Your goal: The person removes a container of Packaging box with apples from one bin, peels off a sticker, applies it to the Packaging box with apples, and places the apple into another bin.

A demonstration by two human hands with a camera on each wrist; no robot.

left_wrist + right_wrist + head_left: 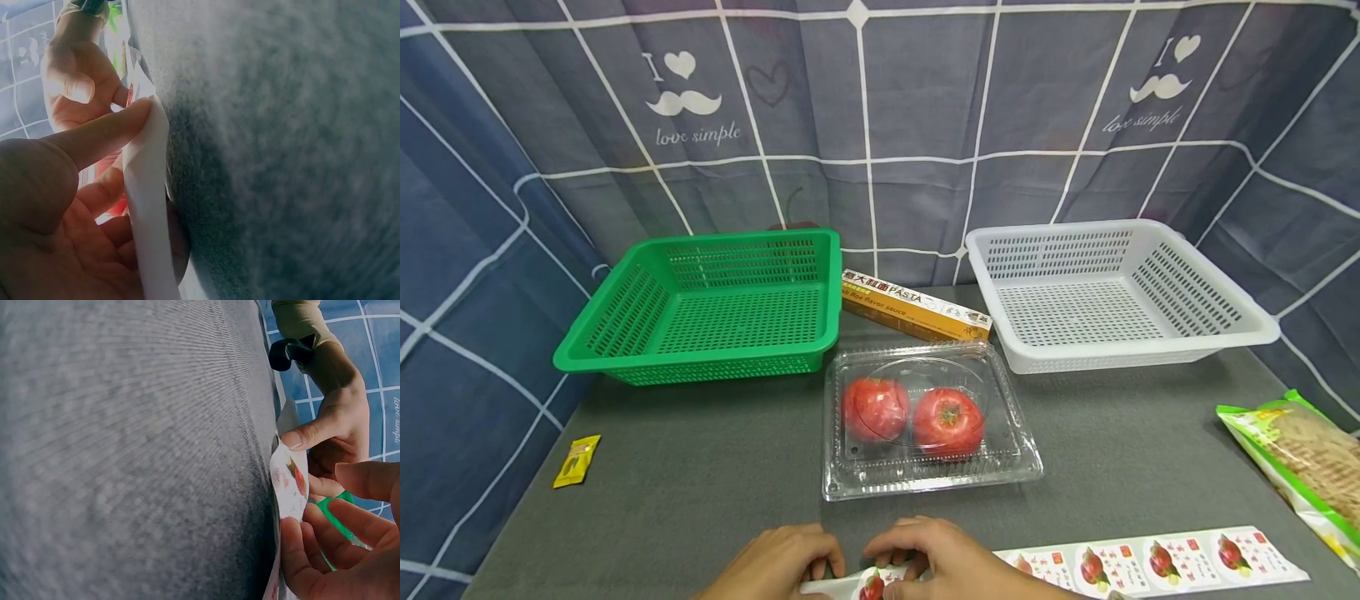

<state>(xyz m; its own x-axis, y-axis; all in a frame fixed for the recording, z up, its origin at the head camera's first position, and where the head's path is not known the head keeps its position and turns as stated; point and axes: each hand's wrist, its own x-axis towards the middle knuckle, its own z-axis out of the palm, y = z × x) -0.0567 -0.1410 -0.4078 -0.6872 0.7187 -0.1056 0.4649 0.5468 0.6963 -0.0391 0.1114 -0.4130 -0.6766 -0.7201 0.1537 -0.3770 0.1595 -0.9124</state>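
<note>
I have both hands at the near edge of the table, working one end of the sticker strip [1150, 565]. My left hand [778, 562] pinches that end between thumb and fingers, the backing paper curling up off the grey table [700, 467]; my right hand [940, 557] pinches the same end just beside it, fingertips on a sticker printed with a tomato. In the wrist views the paper stands on edge between the two hands, thumbs pressed against it. The rest of the strip lies flat along the table's front edge to my right, showing several more tomato stickers.

Just beyond the hands sits a clear plastic box [925, 425], lid closed, with two tomatoes [913, 412] inside. Behind it lies a pasta box [913, 315], between a green basket [715, 304] on the left and a white basket [1112, 292] on the right. A small yellow packet [577, 460] lies far left, and a bag of noodles [1303, 454] at the right edge.
</note>
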